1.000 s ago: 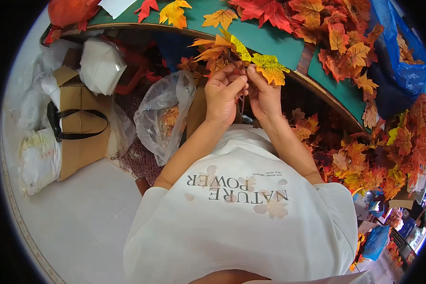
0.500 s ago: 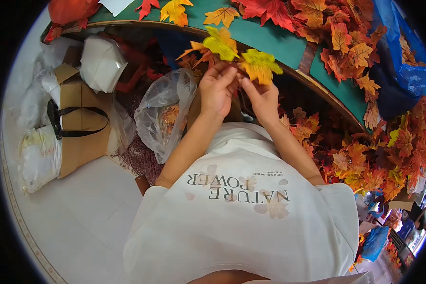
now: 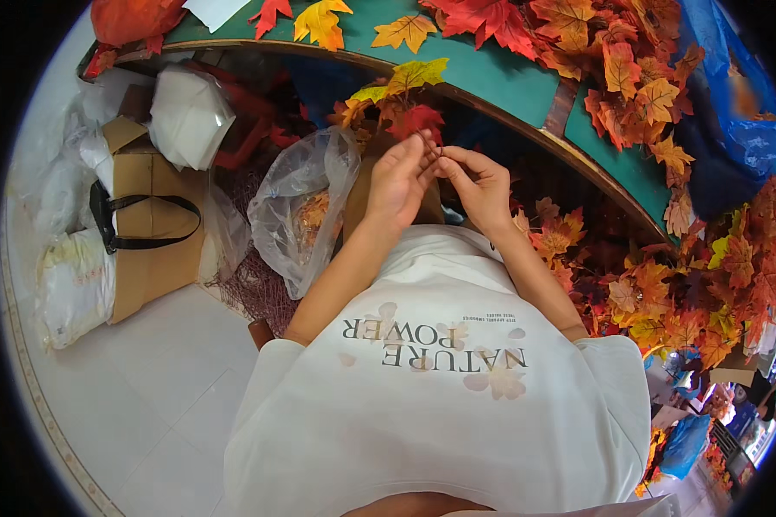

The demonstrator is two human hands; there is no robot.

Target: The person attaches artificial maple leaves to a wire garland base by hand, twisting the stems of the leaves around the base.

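Both hands meet in front of my body, just off the near edge of the green table (image 3: pixel 483 82). My left hand (image 3: pixel 394 185) is closed on the stem of an artificial maple leaf spray, its fingertips near a red leaf (image 3: pixel 418 123). Beyond that rise a yellow-green leaf (image 3: pixel 416 75) and some orange leaves, partly overlapping. My right hand (image 3: pixel 478 188) pinches with thumb and forefinger at the same spot, on what looks like the thin stem. The fingers hide most of the stem. Single orange, yellow and red maple leaves lie on the table top, such as an orange leaf (image 3: pixel 403 33).
Autumn leaf garlands (image 3: pixel 655 95) heap on the table's right and hang over its edge, beside a blue plastic bag (image 3: pixel 741 112). More leaves (image 3: pixel 647 293) pile below. At left stand a clear plastic bag (image 3: pixel 297 207) and a cardboard box (image 3: pixel 155 267) with a black strap.
The yellow-green and orange leaf by my right hand no longer shows there. A red leaf now shows above my left fingertips, and my hands have drawn together.
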